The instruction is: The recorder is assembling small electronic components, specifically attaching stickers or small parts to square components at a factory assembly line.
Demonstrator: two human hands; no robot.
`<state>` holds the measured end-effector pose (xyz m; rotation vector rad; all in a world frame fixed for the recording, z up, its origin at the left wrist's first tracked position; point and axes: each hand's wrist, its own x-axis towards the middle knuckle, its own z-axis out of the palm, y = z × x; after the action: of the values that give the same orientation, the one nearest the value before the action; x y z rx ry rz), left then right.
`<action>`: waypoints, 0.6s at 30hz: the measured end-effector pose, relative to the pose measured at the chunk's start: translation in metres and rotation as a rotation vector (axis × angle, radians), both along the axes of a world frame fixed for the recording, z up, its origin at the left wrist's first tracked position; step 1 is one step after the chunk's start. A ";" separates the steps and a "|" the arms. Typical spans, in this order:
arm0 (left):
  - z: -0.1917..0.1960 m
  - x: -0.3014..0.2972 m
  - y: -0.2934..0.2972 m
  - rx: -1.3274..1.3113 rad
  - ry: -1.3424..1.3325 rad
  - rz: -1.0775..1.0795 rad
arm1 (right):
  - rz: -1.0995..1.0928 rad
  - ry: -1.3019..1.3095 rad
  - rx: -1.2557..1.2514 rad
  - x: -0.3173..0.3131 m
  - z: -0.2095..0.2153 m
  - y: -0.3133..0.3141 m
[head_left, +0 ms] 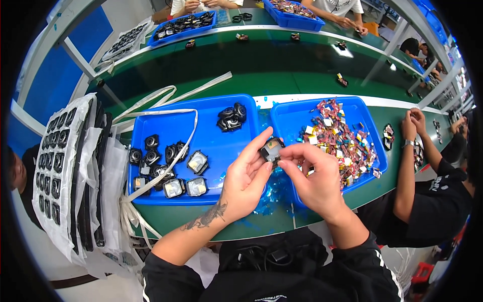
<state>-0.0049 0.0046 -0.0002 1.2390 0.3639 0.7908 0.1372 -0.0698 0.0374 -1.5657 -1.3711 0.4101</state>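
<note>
Dark casing (272,150) held; contents logged

Left blue tray (211,156): black casings (173,187), grouped far right and along left. Right blue tray (283,121): heaped small red, white and yellow parts (347,143). Above their gap, left hand (243,183) cradles the dark casing; right hand (319,183) narrowed at its edge, grip uncertain from where I stand.

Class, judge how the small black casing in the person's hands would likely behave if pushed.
The black casing is probably stiff, given its boxy shape. It may well be light, being small beside the left hand and right hand. Its squarish outline suggests sliding rather than rolling.
</note>
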 end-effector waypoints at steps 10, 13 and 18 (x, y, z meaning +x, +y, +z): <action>-0.004 0.002 -0.001 0.041 -0.005 -0.037 | -0.012 -0.211 0.100 0.001 0.007 0.004; -0.003 0.004 -0.002 0.003 -0.010 -0.045 | -0.012 -0.238 0.148 0.001 0.002 0.007; -0.002 0.002 -0.005 0.011 0.024 -0.050 | -0.005 -0.188 0.103 -0.002 0.004 0.007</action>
<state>-0.0029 0.0001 -0.0022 1.2641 0.3471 0.7363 0.1350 -0.0630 0.0412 -1.5533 -1.5067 0.1892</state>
